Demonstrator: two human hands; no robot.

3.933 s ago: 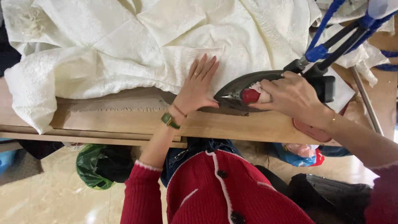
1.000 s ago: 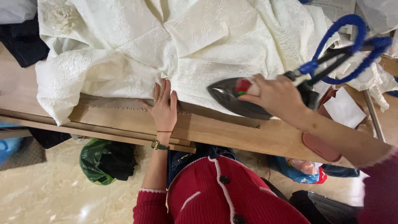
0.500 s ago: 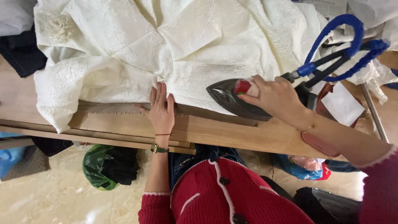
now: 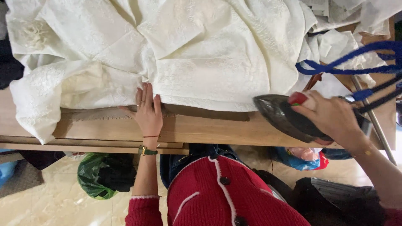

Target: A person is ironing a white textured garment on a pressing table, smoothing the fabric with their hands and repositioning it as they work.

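A large cream-white garment (image 4: 197,54) lies spread over a wooden table (image 4: 201,129). My left hand (image 4: 147,111) lies flat, fingers together, pressing on the near hem of the cloth. My right hand (image 4: 331,117) grips the handle of a dark metal iron (image 4: 282,117) with a red knob; its pointed tip faces left and sits at the cloth's right hem by the table's edge. A blue cord (image 4: 347,62) runs from the iron toward the upper right.
A brown pad strip (image 4: 100,114) shows under the cloth's edge. Below the table are a green bag (image 4: 94,178), a blue-and-red bag (image 4: 301,157) and a tiled floor. More white cloth scraps (image 4: 339,42) lie at the upper right. A metal rod (image 4: 372,121) slants at the right.
The iron has slid right and toward me, off the cloth's middle to its right hem. My left hand has stayed flat on the near hem.
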